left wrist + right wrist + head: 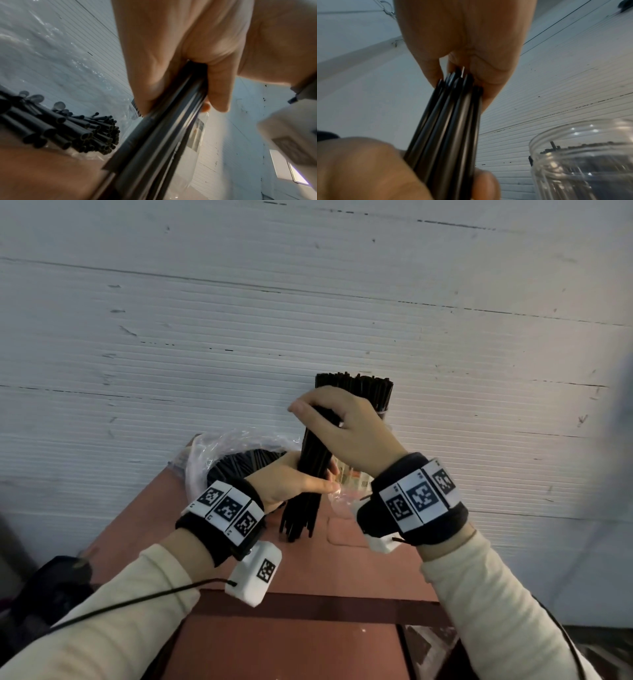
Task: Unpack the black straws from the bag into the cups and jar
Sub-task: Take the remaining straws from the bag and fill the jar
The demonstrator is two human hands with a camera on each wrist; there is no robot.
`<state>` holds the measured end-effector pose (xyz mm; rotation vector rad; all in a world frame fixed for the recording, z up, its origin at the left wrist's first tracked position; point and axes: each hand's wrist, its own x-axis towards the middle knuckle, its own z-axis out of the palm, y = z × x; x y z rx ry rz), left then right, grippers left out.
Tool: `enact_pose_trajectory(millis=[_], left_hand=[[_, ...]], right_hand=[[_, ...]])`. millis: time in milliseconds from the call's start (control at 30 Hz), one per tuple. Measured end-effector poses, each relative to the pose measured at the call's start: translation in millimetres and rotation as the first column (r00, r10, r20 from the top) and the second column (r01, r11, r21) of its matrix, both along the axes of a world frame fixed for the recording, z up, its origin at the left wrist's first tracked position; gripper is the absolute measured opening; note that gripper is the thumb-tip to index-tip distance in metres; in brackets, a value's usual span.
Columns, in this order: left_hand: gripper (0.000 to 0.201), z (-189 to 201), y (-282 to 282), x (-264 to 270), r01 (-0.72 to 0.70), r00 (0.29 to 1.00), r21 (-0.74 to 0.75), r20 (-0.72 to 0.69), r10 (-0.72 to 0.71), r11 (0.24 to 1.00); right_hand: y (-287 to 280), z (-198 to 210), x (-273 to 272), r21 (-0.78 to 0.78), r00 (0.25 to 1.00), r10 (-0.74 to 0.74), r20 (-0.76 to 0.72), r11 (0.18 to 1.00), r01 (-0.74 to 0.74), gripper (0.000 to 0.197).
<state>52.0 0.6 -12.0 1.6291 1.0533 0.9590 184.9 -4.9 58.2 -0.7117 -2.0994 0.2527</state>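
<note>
Red-brown table (pixel 359 573) against a white ribbed wall (pixel 308 302); a bundle of black straws (pixel 313 470) is held upright over it.
The bundle is clasped low by the left hand (pixel 291 484) and pinched higher by the right hand (pixel 346 433). More straws in the clear bag (pixel 51 60) are shown only by the left wrist view, the clear jar (pixel 583 159) with straws only by the right wrist view.

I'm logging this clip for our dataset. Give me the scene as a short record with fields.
held item: bundle of black straws, roughly upright
left hand: grips the bundle low down
right hand: grips the bundle higher up
bag: clear plastic, open, more straws inside
jar: clear, already holds straws
surface: reddish table
</note>
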Motion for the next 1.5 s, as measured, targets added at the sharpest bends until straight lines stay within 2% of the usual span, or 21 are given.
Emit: enact_pose_trajectory(millis=[67, 167, 200, 300, 467, 567, 633, 700, 833, 900, 967, 1033, 1100, 1167, 1267, 1367, 1433, 1500], left_hand=[[0.014, 2.0, -0.5, 0.0, 0.005, 1.000, 0.004, 0.017, -0.005, 1.000], [0.014, 1.2, 1.0, -0.8, 0.045, 0.999, -0.049, -0.026, -0.047, 0.998], [0.014, -0.3, 0.7, -1.0, 0.045, 0.998, -0.081, -0.042, -0.049, 0.996], [0.015, -4.8, 1.2, -0.9, 0.034, 0.997, -0.142, -0.062, -0.044, 0.989], [0.017, -11.0, 2.1, -1.8, 0.077, 0.990, -0.186, -0.104, -0.097, 0.980], [0.008, -11.4, -0.1, 0.0, 0.112, 0.976, -0.193, -0.163, -0.144, 0.975], [0.016, -9.4, -2.4, 1.3, 0.094, 0.969, -0.167, -0.210, -0.129, 0.982], [0.022, -8.0, -3.4, 0.7, 0.092, 0.971, -0.153, -0.207, -0.123, 0.984], [0.030, 5.3, -9.1, 2.2, 0.165, 0.983, -0.095, -0.070, -0.172, 0.982], [0.028, 14.3, -15.9, 6.7, 0.210, 0.977, -0.044, -0.035, -0.212, 0.977], [0.027, 23.2, -23.5, 11.8, 0.291, 0.951, 0.005, -0.105, -0.289, 0.957], [0.026, 30.5, -30.8, 14.1, 0.383, 0.890, 0.005, -0.270, -0.367, 0.924], [0.024, 31.0, -33.1, 13.3, 0.442, 0.831, -0.007, -0.375, -0.412, 0.897], [0.018, 25.3, -31.6, 15.1, 0.448, 0.850, -0.039, -0.292, -0.439, 0.893], [0.012, 20.0, -24.5, 24.1, 0.333, 0.937, 0.038, -0.126, -0.326, 0.942], [0.052, 24.3, -12.7, 33.3, 0.026, 0.999, 0.224, 0.034, -0.034, 0.974], [0.073, 25.8, -4.0, 39.1, -0.226, 0.971, 0.361, 0.156, 0.180, 0.905], [0.091, 22.1, 8.2, 45.0, -0.349, 0.935, 0.399, 0.207, 0.287, 0.848]], right_hand=[[0.3, 0.9, 0.4, 0.032, 1.000, 0.010, 0.005, 0.999, -0.010, 0.023], [4.6, -4.0, 1.6, -0.008, 0.987, 0.002, 0.162, 1.000, -0.001, 0.027], [6.2, -7.5, 1.7, -0.003, 0.985, 0.011, 0.171, 1.000, -0.011, 0.029], [9.2, -15.4, 0.8, 0.045, 0.994, 0.035, 0.104, 0.998, -0.040, 0.029], [11.9, -21.0, 0.2, 0.063, 0.998, 0.018, 0.065, 0.998, -0.022, 0.014], [10.2, -21.4, 1.5, 0.039, 0.997, 0.015, 0.081, 0.999, -0.018, 0.010], [7.0, -18.6, 4.2, 0.021, 0.996, 0.023, 0.091, 0.999, -0.025, 0.013], [3.9, -14.6, 9.5, 0.017, 0.997, 0.020, 0.069, 1.000, -0.022, 0.025], [-1.4, -7.6, 25.4, -0.103, 0.997, -0.034, -0.074, 0.994, 0.026, 0.070], [-3.2, -7.1, 32.3, -0.141, 0.997, -0.076, -0.030, 0.987, 0.071, 0.079], [-5.9, -8.1, 37.7, -0.241, 0.996, -0.029, 0.089, 0.969, 0.050, 0.074], [-10.0, -11.0, 40.3, -0.427, 0.977, 0.128, 0.169, 0.903, -0.045, 0.065], [-13.8, -15.6, 40.6, -0.500, 0.948, 0.249, 0.199, 0.858, -0.120, 0.040], [-15.2, -17.7, 40.8, -0.441, 0.947, 0.262, 0.187, 0.883, -0.158, 0.018], [-16.3, -8.6, 45.5, -0.331, 0.974, 0.208, 0.087, 0.928, -0.168, 0.008], [-12.2, 15.2, 57.3, -0.217, 0.977, 0.149, -0.152, 0.959, -0.180, 0.005], [-5.7, 33.2, 66.7, -0.137, 0.937, 0.083, -0.339, 0.981, -0.136, 0.006], [3.7, 46.7, 74.5, -0.090, 0.881, -0.010, -0.473, 0.995, -0.037, 0.009]])
